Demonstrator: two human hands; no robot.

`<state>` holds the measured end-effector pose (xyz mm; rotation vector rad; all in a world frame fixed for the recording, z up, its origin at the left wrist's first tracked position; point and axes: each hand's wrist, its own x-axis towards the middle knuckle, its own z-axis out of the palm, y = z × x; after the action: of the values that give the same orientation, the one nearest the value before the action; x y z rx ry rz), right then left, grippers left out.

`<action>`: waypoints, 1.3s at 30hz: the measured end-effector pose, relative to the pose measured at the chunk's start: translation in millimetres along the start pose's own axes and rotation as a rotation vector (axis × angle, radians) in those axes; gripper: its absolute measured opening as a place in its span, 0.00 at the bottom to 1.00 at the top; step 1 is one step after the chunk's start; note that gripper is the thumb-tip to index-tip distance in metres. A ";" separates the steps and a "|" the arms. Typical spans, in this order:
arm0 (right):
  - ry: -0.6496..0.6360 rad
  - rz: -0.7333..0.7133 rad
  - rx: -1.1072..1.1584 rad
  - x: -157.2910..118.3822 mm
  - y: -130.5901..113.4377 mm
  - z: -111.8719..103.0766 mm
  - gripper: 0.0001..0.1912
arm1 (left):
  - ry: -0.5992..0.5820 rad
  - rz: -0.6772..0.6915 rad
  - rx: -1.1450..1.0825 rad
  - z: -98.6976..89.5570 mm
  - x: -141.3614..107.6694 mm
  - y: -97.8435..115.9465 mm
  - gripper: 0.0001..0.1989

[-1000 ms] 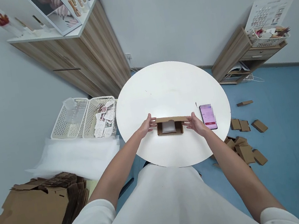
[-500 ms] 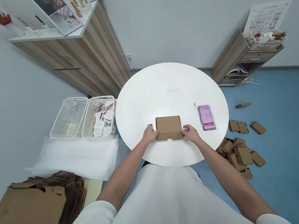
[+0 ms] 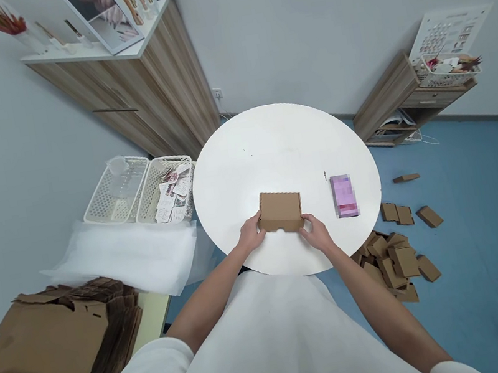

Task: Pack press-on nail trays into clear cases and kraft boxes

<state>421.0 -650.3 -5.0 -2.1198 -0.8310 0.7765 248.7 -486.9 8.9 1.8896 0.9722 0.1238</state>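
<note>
- On the near half of the round white tabletop point(image 3: 279, 137) lies a small, flat, rectangular brown cardboard box point(image 3: 280, 208), its lid over the top and its notched front flap facing the person; whether that flap is tucked in, I cannot tell.
- At the box's near left corner, the bare left hand point(image 3: 251, 234) is closed on the card, thumb towards the front.
- At the near right corner, the bare right hand point(image 3: 317, 232) pinches the box likewise, the two hands apart with the flap between them.
- Being thin card, the box is probably light and fairly stiff along its folded edges, softer mid-lid, where a hard press could dent it.
- Its dry, matt surface should grip well; the contents are hidden, so their weight and fragility cannot be told.
- Best hold, I judge: both side walls near the front corners, thumbs at the flap's ends, squeezing gently.
</note>
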 end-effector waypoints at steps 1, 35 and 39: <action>-0.001 0.011 0.023 -0.7 0.4 1.4 0.23 | -0.005 0.031 0.011 0.0 -0.8 0.5 0.28; 0.031 0.138 0.171 40.3 -59.4 -36.8 0.25 | 0.080 0.139 0.249 -27.0 38.4 28.3 0.19; 0.028 0.136 0.145 40.4 -63.4 -38.4 0.25 | 0.110 0.145 0.238 -27.9 39.2 29.9 0.17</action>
<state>453.7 -601.6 55.7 -2.0680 -0.6013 0.8498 279.2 -447.1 35.1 2.1917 0.9567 0.2076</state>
